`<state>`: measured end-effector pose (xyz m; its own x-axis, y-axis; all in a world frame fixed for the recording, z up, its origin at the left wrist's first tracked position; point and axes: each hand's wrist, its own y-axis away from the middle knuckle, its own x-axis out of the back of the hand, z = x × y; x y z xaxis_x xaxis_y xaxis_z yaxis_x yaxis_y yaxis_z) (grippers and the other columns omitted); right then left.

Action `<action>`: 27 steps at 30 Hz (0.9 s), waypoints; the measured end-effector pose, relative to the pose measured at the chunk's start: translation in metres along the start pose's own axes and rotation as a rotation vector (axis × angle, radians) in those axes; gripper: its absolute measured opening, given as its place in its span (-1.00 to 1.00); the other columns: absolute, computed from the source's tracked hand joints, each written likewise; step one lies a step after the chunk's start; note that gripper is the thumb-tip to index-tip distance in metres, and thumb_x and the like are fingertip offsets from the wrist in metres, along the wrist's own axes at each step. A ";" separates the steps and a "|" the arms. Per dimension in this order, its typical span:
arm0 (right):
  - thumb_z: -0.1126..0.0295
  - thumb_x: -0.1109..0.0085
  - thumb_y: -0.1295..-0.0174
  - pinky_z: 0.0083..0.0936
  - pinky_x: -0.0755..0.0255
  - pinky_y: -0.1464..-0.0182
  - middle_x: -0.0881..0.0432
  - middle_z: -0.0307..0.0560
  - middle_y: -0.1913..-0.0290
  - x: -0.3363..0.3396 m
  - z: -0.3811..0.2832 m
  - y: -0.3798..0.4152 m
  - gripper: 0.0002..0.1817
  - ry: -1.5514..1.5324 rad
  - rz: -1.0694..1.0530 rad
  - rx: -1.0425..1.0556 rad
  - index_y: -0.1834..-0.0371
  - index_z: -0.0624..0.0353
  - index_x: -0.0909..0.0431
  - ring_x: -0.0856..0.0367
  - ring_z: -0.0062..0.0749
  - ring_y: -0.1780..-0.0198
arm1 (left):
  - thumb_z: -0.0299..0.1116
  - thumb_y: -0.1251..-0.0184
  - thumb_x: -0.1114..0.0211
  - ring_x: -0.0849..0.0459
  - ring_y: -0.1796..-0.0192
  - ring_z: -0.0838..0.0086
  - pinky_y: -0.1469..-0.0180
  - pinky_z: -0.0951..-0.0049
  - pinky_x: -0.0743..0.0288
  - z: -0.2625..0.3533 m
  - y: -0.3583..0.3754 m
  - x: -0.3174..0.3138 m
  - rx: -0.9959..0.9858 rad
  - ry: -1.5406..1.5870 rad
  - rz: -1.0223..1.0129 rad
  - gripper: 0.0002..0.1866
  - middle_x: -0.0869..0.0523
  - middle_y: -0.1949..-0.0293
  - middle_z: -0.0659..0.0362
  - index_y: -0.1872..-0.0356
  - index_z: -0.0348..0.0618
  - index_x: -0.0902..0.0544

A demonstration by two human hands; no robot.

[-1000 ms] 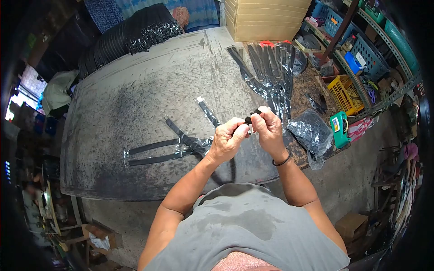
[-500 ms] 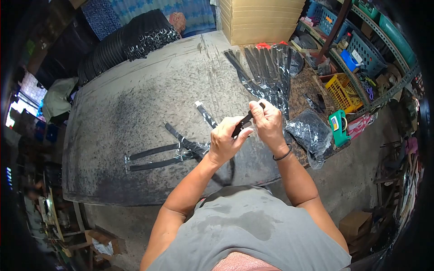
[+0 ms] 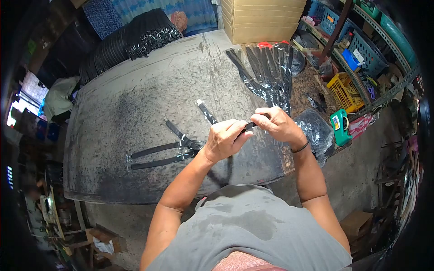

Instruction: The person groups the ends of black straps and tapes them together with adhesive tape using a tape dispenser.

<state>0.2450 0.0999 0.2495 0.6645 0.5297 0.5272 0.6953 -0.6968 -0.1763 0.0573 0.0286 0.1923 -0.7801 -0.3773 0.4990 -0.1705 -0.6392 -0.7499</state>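
Over the table's near right part, my left hand and my right hand are close together, both closed on a black strip. A short piece of it shows between them; the rest is covered by the fingers. To the left lie flat black strips with clear plastic around their ends. Just beyond my left hand is another black piece with a white tip. A fan of black strips in shiny plastic rests farther back on the right.
Clear plastic bags and a green tape dispenser are on the right edge of the table. Stacked black strips stand at the back left, a cardboard box at the back. A yellow basket sits by the shelves.
My right hand has moved right and down, turning lower, and the strip between the hands now lies flatter. My left hand stays nearly in place, slightly lower.
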 end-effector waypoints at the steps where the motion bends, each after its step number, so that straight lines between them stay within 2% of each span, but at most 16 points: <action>1: 0.32 -0.10 -0.31 -0.39 -0.33 0.44 -0.52 0.09 0.53 0.004 -0.001 -0.001 -0.77 -0.057 -0.095 -0.021 0.37 0.29 -0.54 -0.40 -0.14 0.55 | -0.37 -0.09 -0.43 -0.66 0.45 0.21 0.41 0.35 -0.53 0.002 -0.001 0.000 0.004 -0.008 -0.015 -0.76 -0.66 0.45 0.04 0.29 -0.28 -0.61; 2: 0.32 -0.08 -0.32 -0.36 -0.33 0.43 -0.51 0.13 0.52 0.002 -0.006 -0.001 -0.77 -0.039 -0.069 -0.004 0.37 0.29 -0.53 -0.39 -0.04 0.54 | -0.38 -0.09 -0.43 -0.66 0.46 0.22 0.42 0.35 -0.53 0.001 -0.001 -0.001 0.037 -0.005 0.002 -0.77 -0.66 0.46 0.05 0.30 -0.27 -0.61; 3: 0.32 -0.08 -0.32 -0.36 -0.33 0.43 -0.51 0.13 0.52 -0.006 -0.008 -0.001 -0.77 -0.036 -0.070 -0.001 0.37 0.29 -0.53 -0.39 -0.04 0.54 | -0.38 -0.09 -0.43 -0.66 0.46 0.22 0.42 0.35 -0.53 -0.003 -0.002 -0.001 0.035 -0.007 0.006 -0.77 -0.66 0.46 0.05 0.30 -0.27 -0.61; 5: 0.32 -0.07 -0.34 -0.34 -0.33 0.43 -0.49 0.12 0.53 -0.028 -0.007 0.004 -0.76 0.104 0.247 0.183 0.37 0.29 -0.51 -0.42 -0.01 0.52 | -0.39 -0.09 -0.43 -0.64 0.49 0.24 0.44 0.36 -0.51 -0.010 -0.005 0.000 0.064 0.027 0.104 -0.78 -0.65 0.47 0.06 0.30 -0.25 -0.61; 6: 0.33 -0.08 -0.33 -0.31 -0.33 0.43 -0.47 0.15 0.52 -0.034 -0.004 0.007 -0.78 0.099 0.279 0.132 0.36 0.29 -0.51 -0.45 0.03 0.50 | -0.41 -0.09 -0.43 -0.65 0.49 0.25 0.44 0.36 -0.51 -0.011 -0.005 0.003 0.069 0.010 0.105 -0.79 -0.65 0.47 0.06 0.30 -0.23 -0.61; 9: 0.34 -0.11 -0.32 -0.31 -0.33 0.43 -0.47 0.16 0.52 -0.025 -0.004 0.007 -0.78 0.094 0.178 0.145 0.38 0.30 -0.51 -0.45 0.03 0.51 | -0.41 -0.08 -0.43 -0.65 0.48 0.25 0.43 0.37 -0.52 -0.010 -0.003 0.007 0.056 0.020 0.028 -0.79 -0.66 0.46 0.07 0.30 -0.24 -0.61; 11: 0.33 -0.12 -0.32 -0.35 -0.32 0.44 -0.45 0.12 0.56 -0.008 -0.008 0.000 -0.75 0.074 0.034 0.124 0.42 0.31 -0.49 -0.41 -0.11 0.55 | -0.43 -0.08 -0.43 -0.67 0.45 0.24 0.41 0.39 -0.53 -0.008 -0.003 0.008 0.030 0.000 0.003 -0.80 -0.67 0.44 0.06 0.29 -0.25 -0.62; 13: 0.34 -0.12 -0.31 -0.36 -0.32 0.44 -0.44 0.09 0.58 0.000 -0.010 -0.003 -0.76 0.075 -0.037 0.101 0.41 0.31 -0.50 -0.35 -0.16 0.56 | -0.45 -0.09 -0.42 -0.69 0.43 0.23 0.38 0.40 -0.55 -0.007 -0.007 0.007 -0.003 -0.017 -0.016 -0.80 -0.68 0.42 0.04 0.27 -0.25 -0.63; 17: 0.34 -0.12 -0.31 -0.36 -0.31 0.45 -0.43 0.07 0.58 -0.004 -0.006 -0.005 -0.76 0.059 -0.005 0.118 0.41 0.30 -0.50 -0.30 -0.23 0.57 | -0.45 -0.07 -0.43 -0.69 0.42 0.23 0.38 0.39 -0.56 -0.008 -0.012 0.005 -0.011 -0.029 0.053 -0.79 -0.69 0.41 0.04 0.27 -0.26 -0.63; 22: 0.33 -0.11 -0.33 -0.44 -0.27 0.46 -0.38 -0.06 0.61 -0.003 0.000 -0.007 -0.76 0.001 0.004 0.092 0.39 0.31 -0.50 -0.27 -0.49 0.53 | -0.43 -0.02 -0.47 -0.69 0.43 0.26 0.40 0.41 -0.57 -0.010 -0.010 0.003 -0.013 -0.075 0.061 -0.74 -0.70 0.40 0.05 0.25 -0.25 -0.64; 25: 0.33 -0.09 -0.34 -0.50 -0.25 0.44 -0.39 -0.12 0.58 -0.001 0.006 -0.007 -0.75 -0.063 0.027 0.087 0.38 0.32 -0.50 -0.26 -0.56 0.49 | -0.42 0.00 -0.50 -0.70 0.43 0.29 0.40 0.43 -0.58 -0.005 -0.014 0.002 -0.020 -0.070 0.171 -0.72 -0.71 0.39 0.06 0.24 -0.23 -0.66; 27: 0.33 -0.07 -0.35 -0.52 -0.26 0.41 -0.40 -0.16 0.56 -0.002 0.011 -0.006 -0.75 -0.104 0.015 0.017 0.38 0.33 -0.50 -0.26 -0.60 0.46 | -0.29 0.00 -0.50 -0.69 0.41 0.28 0.39 0.39 -0.57 -0.005 -0.015 0.003 -0.022 -0.069 0.118 -0.68 -0.70 0.38 0.14 0.23 -0.17 -0.64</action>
<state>0.2429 0.1081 0.2406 0.6995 0.5671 0.4349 0.6887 -0.6973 -0.1985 0.0540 0.0400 0.2027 -0.7525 -0.4943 0.4352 -0.0938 -0.5736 -0.8137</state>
